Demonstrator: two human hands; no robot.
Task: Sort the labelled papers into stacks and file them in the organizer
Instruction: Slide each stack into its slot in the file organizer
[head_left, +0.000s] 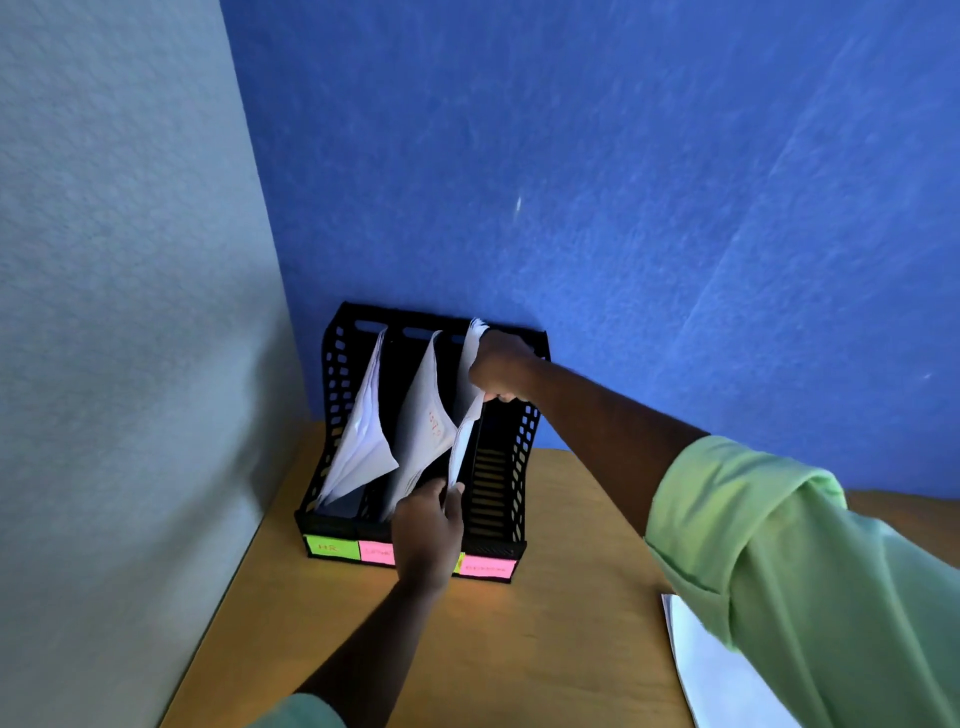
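A black slotted organizer (519, 441) stands on the wooden desk against the blue wall, with green and pink sticky labels (332, 546) along its front. White papers (363, 441) lean in the leftmost slot and more papers with red writing (428, 415) in the second. A thin stack of papers (470, 415) stands in the third slot. My right hand (498, 366) grips that stack's upper edge. My left hand (426, 535) pinches its lower front edge. The rightmost slot (491, 488) holds nothing that I can see.
A pale wall (130, 312) closes the left side right beside the organizer. The wooden desk (545, 649) stretches toward me. Loose white paper (701, 660) lies at the desk's right, partly under my green sleeve.
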